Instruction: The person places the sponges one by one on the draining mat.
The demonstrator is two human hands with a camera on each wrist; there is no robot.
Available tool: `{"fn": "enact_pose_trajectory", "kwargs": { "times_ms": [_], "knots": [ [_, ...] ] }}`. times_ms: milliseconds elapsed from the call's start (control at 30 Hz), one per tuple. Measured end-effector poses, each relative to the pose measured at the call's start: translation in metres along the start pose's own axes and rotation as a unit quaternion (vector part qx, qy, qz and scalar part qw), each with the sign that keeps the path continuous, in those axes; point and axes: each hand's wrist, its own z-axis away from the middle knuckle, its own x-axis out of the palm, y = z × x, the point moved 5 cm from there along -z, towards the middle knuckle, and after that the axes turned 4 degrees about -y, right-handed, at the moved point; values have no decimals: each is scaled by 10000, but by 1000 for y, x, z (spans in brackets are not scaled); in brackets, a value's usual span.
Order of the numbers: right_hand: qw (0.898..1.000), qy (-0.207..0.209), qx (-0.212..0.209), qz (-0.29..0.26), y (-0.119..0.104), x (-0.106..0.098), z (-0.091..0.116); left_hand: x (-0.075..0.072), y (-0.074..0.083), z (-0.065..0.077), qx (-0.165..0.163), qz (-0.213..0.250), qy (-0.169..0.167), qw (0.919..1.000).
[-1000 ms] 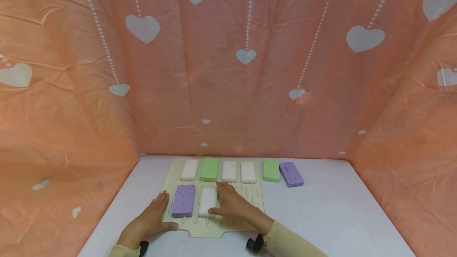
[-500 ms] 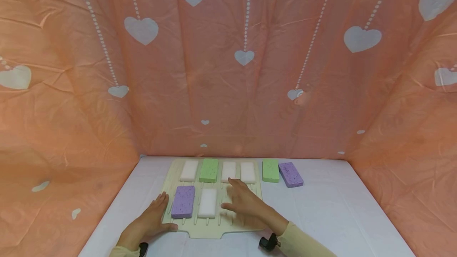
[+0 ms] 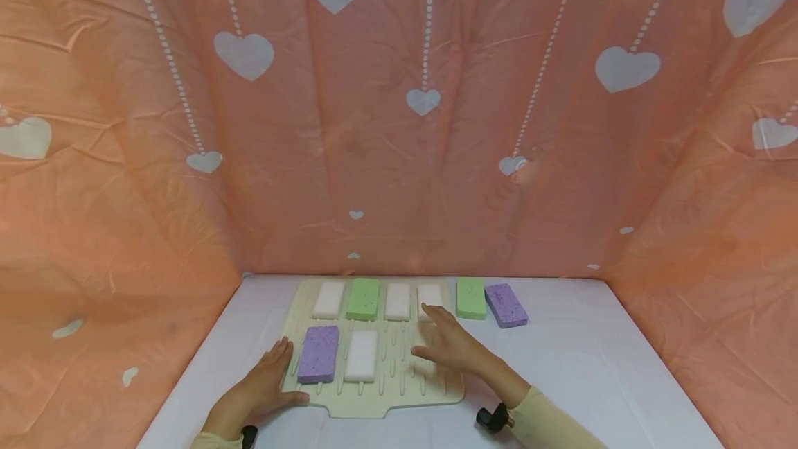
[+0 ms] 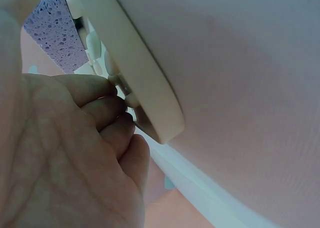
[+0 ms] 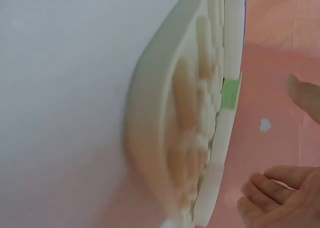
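Note:
My left hand (image 3: 264,383) rests with its fingers extended along the left edge of a cream ribbed board (image 3: 364,407). In the left wrist view, the fingertips (image 4: 120,100) sit right at the board's rim. A purple sponge (image 3: 318,355) and a white sponge (image 3: 361,357) lie side by side in the front row. My right hand (image 3: 454,344), thumb and fingers apart and holding nothing, hovers over the board's right side. It overlaps the near end of the rightmost white sponge (image 3: 430,292) of the back row in the head view.
The board's back row also has a white sponge (image 3: 328,300), a green sponge (image 3: 363,298) and another white sponge (image 3: 397,301). Right of the board, on the white table (image 3: 580,366), lie a green sponge (image 3: 470,298) and a purple sponge (image 3: 506,306). Orange heart-patterned curtain (image 3: 399,158) surrounds the table.
My right hand has let go of the front white sponge and moved right and away from it, towards the loose sponges. The left hand stays at the board's edge.

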Motion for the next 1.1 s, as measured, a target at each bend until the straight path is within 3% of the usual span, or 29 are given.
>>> {"fn": "enact_pose_trajectory", "kwargs": {
  "times_ms": [300, 500, 1100],
  "knots": [
    [9998, 128, -26, 158, 22, -23, 13, 0, 0, -1, -17, 89, -1, 10000],
    [9990, 228, 259, 275, 39, -38, 20, 2, -2, -2, 0, 1, 10, 10000],
    [9965, 424, 582, 424, 78, -77, 33, 3, -4, -2, -127, 73, -20, 9999]
  ]
}}
